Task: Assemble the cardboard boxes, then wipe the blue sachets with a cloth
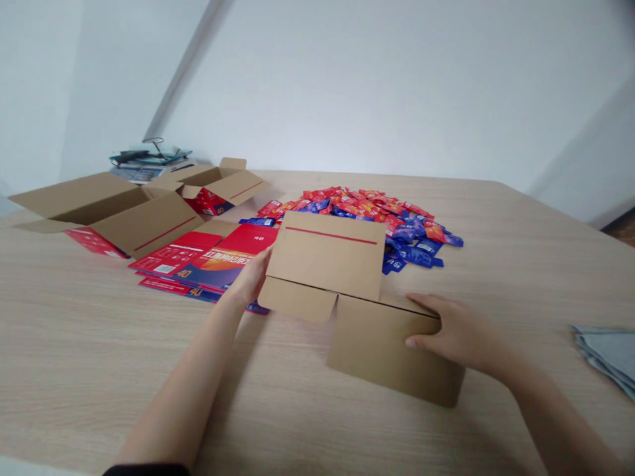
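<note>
Between my hands is a brown cardboard box with its flaps spread, held above the table. A thin red line crosses its far flap, and a larger flap hangs down toward me at the right. My left hand grips the box's left side, its fingertips partly hidden behind the cardboard. At the right end, my right hand pinches the box edge, thumb on the near flap and fingers on the far side. Just left of my left hand lies a stack of flat red and blue printed cartons.
Behind the box, a heap of red and blue sachets spreads over the wooden table. Two open cartons stand at the left, near a scale. A folded grey cloth lies at the right edge.
</note>
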Demonstrator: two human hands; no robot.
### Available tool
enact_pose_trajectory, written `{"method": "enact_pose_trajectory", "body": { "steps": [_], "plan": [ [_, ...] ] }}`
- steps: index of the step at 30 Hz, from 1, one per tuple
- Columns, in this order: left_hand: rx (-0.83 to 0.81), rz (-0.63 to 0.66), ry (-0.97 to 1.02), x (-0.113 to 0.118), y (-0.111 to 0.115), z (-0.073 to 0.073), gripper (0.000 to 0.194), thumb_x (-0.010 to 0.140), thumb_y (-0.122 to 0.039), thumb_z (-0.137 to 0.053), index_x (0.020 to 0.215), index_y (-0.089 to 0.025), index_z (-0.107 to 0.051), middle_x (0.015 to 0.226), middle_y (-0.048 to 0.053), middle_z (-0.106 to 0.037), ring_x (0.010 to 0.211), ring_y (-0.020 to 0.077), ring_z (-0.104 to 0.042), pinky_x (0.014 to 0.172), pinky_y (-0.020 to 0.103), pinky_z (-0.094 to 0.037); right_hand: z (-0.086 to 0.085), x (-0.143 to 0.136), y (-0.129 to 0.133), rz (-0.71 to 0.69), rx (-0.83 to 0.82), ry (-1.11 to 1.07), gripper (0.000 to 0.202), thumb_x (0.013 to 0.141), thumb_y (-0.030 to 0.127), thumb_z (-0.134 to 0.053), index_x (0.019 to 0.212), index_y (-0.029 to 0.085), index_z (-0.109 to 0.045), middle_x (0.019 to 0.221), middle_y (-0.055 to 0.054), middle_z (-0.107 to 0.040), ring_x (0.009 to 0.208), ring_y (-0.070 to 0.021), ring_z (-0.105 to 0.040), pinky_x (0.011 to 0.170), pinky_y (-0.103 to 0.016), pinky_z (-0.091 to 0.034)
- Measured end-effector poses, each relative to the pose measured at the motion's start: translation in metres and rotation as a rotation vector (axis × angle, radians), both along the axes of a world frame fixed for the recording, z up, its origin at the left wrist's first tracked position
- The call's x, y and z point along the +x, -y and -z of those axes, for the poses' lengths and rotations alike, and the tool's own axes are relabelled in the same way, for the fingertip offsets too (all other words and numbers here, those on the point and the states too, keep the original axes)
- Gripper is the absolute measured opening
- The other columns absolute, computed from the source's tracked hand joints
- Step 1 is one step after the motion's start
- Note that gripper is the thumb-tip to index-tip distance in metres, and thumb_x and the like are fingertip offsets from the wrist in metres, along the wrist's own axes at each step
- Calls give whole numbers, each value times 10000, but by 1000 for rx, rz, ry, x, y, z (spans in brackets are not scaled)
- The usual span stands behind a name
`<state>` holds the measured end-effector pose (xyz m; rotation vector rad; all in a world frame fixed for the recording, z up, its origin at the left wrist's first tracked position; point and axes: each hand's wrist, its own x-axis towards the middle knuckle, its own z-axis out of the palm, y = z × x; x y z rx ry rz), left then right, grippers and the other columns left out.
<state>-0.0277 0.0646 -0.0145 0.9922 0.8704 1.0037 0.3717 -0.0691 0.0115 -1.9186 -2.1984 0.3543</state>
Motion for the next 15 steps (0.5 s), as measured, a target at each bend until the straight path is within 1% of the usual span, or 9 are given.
{"method": "enact_pose_trajectory", "body": {
  "steps": [3,4,5,7,8,9,11,13,15],
  "plan": [
    [66,47,32,-13,4,5,523,643,-457,-691,1085,-186,-760,1088,125,-783,1125,402,-689,887,506,-566,5,3,-11,-3,12,-21,664,768,522,-726,1352,214,-666,1331,-123,-699,1175,-353,-668,985,-491,-513],
    [77,64,28,-17,5,7,516,596,-420,-700,1044,-175,-769,1103,134,-779,1162,411,-672,923,510,-549,9,3,-15,0,-7,-15,594,794,512,-702,1315,228,-688,1263,-112,-734,1123,-340,-687,945,-471,-520],
    [103,101,11,-19,7,8,503,581,-391,-699,1023,-162,-774,1136,145,-770,1207,411,-649,968,506,-526,13,3,-20,-4,-37,-1,492,826,488,-670,1246,237,-722,1173,-100,-767,1054,-324,-707,891,-445,-523],
    [177,204,-43,-20,9,12,463,632,-376,-682,1022,-149,-782,1214,159,-745,1289,387,-602,1059,482,-464,25,0,-26,-26,-102,38,293,879,413,-594,1030,234,-772,982,-82,-793,908,-292,-718,774,-392,-500],
    [211,261,-77,-18,9,15,440,675,-378,-665,1032,-151,-786,1243,159,-735,1311,369,-590,1093,472,-434,30,-1,-28,-44,-126,49,260,897,385,-560,919,227,-765,916,-78,-788,859,-278,-713,731,-372,-478],
    [238,314,-116,-15,9,18,417,718,-380,-646,1041,-161,-791,1263,154,-729,1319,350,-588,1120,467,-409,35,-3,-29,-62,-138,48,271,912,370,-530,830,222,-741,878,-75,-780,832,-267,-706,705,-359,-459],
    [260,372,-184,-7,6,24,385,759,-387,-626,1038,-190,-804,1264,138,-733,1304,328,-604,1150,469,-380,40,-4,-27,-96,-153,9,310,935,371,-490,746,222,-685,829,-61,-762,791,-246,-692,674,-343,-432],
    [268,380,-226,-2,4,29,382,757,-380,-631,1046,-207,-810,1258,124,-738,1285,318,-620,1156,459,-376,39,-2,-24,-135,-177,-61,323,937,387,-488,703,226,-642,767,-44,-738,747,-231,-677,655,-337,-426],
    [277,345,-227,-3,2,28,417,766,-378,-636,1111,-212,-800,1288,116,-726,1272,308,-629,1143,440,-393,32,4,-20,-154,-187,-143,338,933,413,-495,685,230,-632,737,-34,-729,731,-231,-670,663,-345,-449]
  ]
}}
